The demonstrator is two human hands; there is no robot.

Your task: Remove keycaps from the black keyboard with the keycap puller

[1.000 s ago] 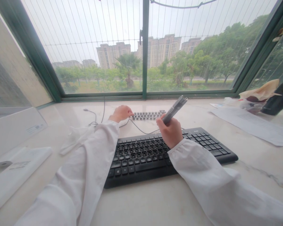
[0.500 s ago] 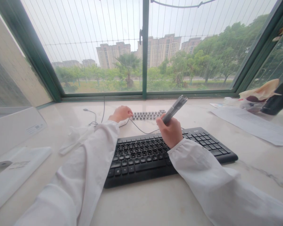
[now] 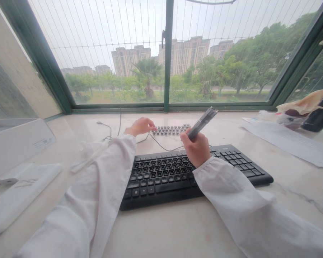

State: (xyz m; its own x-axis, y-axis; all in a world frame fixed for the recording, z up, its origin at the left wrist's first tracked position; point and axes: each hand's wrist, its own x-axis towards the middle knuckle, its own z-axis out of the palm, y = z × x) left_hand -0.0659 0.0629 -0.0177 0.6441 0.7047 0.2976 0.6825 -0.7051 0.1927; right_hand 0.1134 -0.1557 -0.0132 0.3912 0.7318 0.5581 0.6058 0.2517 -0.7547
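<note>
A black keyboard (image 3: 164, 188) lies in front of me, many of its middle keys stripped down to bare square sockets. Beyond it, small keycaps (image 3: 172, 130) stand in rows on the pale sill. My left hand (image 3: 140, 126) is at the left end of these rows, thumb and fingers drawn together at the nearest keycaps; whether a keycap is between them is too small to tell. Over the keyboard's upper right middle, my right hand (image 3: 196, 147) is closed round a grey pen-shaped tool (image 3: 203, 122), which points up and right. The hand hides some of the keys.
A thin black cable (image 3: 161, 147) runs between keyboard and keycaps. To the left are a white box (image 3: 18, 139), a white packet (image 3: 29, 182) and crumpled clear plastic (image 3: 90, 154). Paper sheets (image 3: 285, 143) and a dark bottle-like object (image 3: 319, 114) lie right. The window frame (image 3: 165, 71) bounds the back.
The view has shifted slightly, so everything sits a little farther right. Both hands keep nearly the same places, the left at the keycaps and the right round the grey tool.
</note>
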